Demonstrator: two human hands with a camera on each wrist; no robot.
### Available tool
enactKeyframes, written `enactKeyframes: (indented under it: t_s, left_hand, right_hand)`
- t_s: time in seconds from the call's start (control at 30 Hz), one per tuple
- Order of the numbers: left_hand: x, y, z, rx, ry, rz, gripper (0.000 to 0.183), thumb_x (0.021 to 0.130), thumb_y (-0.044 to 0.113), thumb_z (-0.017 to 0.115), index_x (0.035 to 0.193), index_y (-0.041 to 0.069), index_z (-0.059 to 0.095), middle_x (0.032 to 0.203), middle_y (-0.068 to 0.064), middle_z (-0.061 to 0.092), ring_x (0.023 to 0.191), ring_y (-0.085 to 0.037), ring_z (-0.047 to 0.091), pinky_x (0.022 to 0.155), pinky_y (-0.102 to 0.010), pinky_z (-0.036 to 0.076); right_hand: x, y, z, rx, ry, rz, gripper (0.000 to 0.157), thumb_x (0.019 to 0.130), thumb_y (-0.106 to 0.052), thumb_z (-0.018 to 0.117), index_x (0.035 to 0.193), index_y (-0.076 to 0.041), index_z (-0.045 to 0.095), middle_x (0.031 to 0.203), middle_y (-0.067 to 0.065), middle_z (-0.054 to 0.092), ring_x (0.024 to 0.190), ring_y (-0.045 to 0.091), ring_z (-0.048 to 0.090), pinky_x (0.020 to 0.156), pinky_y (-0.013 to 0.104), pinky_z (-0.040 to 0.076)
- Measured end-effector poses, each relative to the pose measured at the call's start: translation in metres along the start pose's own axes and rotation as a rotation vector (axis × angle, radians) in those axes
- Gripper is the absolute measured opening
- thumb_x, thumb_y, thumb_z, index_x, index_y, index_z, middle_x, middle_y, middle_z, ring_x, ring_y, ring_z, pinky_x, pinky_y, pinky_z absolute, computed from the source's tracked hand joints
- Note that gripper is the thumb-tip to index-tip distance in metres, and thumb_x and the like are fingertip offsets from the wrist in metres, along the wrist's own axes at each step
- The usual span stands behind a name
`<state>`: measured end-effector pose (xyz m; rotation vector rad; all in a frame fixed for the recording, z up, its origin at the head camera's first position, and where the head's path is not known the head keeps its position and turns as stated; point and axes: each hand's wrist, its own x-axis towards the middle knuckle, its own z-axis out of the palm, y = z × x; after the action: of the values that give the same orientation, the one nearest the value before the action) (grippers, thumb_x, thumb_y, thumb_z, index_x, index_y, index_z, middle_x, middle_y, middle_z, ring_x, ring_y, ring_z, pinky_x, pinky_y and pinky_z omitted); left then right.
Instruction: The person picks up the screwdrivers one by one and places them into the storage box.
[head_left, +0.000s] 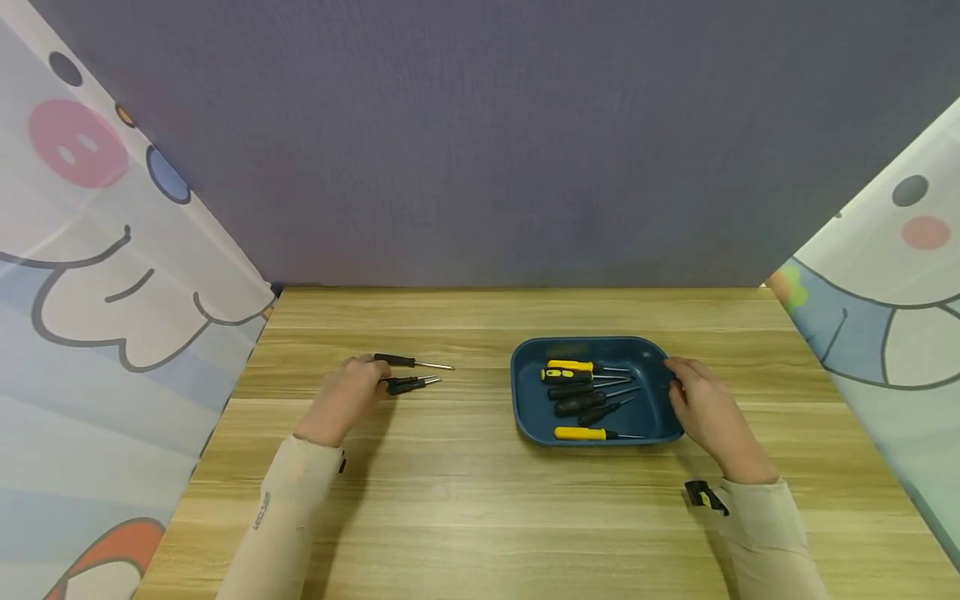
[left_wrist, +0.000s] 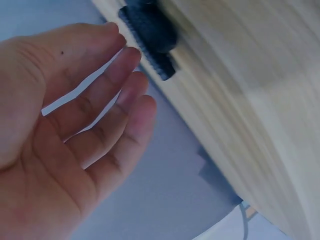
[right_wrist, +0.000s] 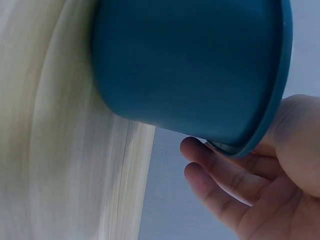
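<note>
On the left of the table a black-handled screwdriver (head_left: 395,361) lies with its shaft pointing right. Just below it are more short black screwdrivers (head_left: 408,385), close together. My left hand (head_left: 354,390) is over their handle ends; in the left wrist view its loosely bent fingers (left_wrist: 132,90) are beside the dark handles (left_wrist: 152,30), with nothing seen between them. To the right stands a blue tray (head_left: 525,417) holding several screwdrivers (head_left: 581,404) with yellow or black handles. My right hand (head_left: 703,408) grips its right rim (right_wrist: 282,70), fingers curled round the edge.
A wood-grain table (head_left: 465,508) lies beneath everything. Behind it rises a grey panel (head_left: 495,167). Curtains with cartoon prints (head_left: 112,275) hang at both sides.
</note>
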<state>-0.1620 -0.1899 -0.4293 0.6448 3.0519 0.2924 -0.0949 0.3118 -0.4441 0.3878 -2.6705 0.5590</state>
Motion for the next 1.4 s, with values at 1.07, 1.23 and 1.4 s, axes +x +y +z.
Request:
enactKeyframes:
  t_s: [1.07,1.23,1.4]
  left_hand:
    - [0.008,-0.007,0.011,0.008,-0.061,-0.007,0.010,0.084,-0.001,0.076,0.092,0.004,0.075,0.094,-0.015,0.069,0.085,-0.030,0.067,0.071,-0.045,0.055]
    - [0.008,-0.004,0.004,-0.013,-0.080,-0.018,0.009,0.085,-0.001,0.075,0.093,0.002,0.075,0.093,-0.015,0.068,0.084,-0.029,0.066,0.070,-0.044,0.055]
    - [0.007,0.001,-0.003,-0.021,-0.083,-0.003,0.007,0.086,0.002,0.076,0.091,0.004,0.073,0.088,-0.011,0.065,0.077,-0.023,0.062,0.066,-0.041,0.053]
  right_hand:
    - [-0.001,0.000,0.002,0.011,-0.012,0.016,0.035,0.085,0.016,0.061,0.120,0.017,0.059,0.115,0.032,0.060,0.087,0.042,0.064,0.068,0.052,0.053]
    - [-0.001,0.000,0.001,0.008,-0.011,0.015,0.035,0.085,0.016,0.061,0.120,0.017,0.059,0.115,0.033,0.059,0.089,0.043,0.063,0.069,0.054,0.053]
    - [0.000,0.000,0.001,0.008,-0.006,0.005,0.034,0.085,0.017,0.062,0.119,0.017,0.060,0.115,0.033,0.060,0.088,0.043,0.063,0.069,0.054,0.053]
